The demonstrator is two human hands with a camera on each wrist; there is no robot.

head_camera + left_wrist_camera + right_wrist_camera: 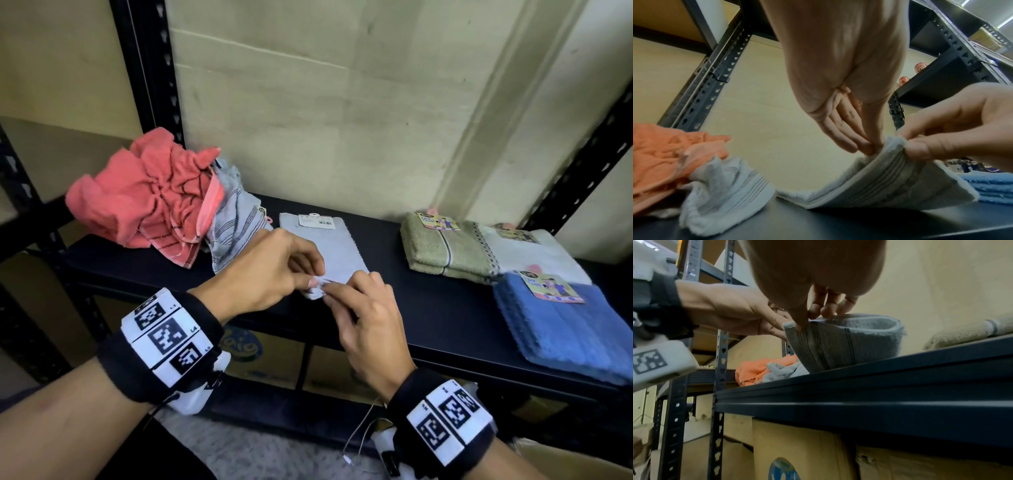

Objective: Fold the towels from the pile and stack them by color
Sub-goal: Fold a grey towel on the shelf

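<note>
I pinch the near edge of the grey towel (325,246) with both my left hand (274,270) and my right hand (366,322), lifting it off the shelf (428,308) mid-fold. Next, I judge, it must be carried over to meet the far edge squarely. The crumpled pile (154,198) waits to the left; the green towel (445,250), white towel (534,253) and blue towel (565,329) lie folded to the right.

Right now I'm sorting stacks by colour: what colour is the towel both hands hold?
Grey towel with darker stripes near its edge; left wrist view shows it best.
</note>
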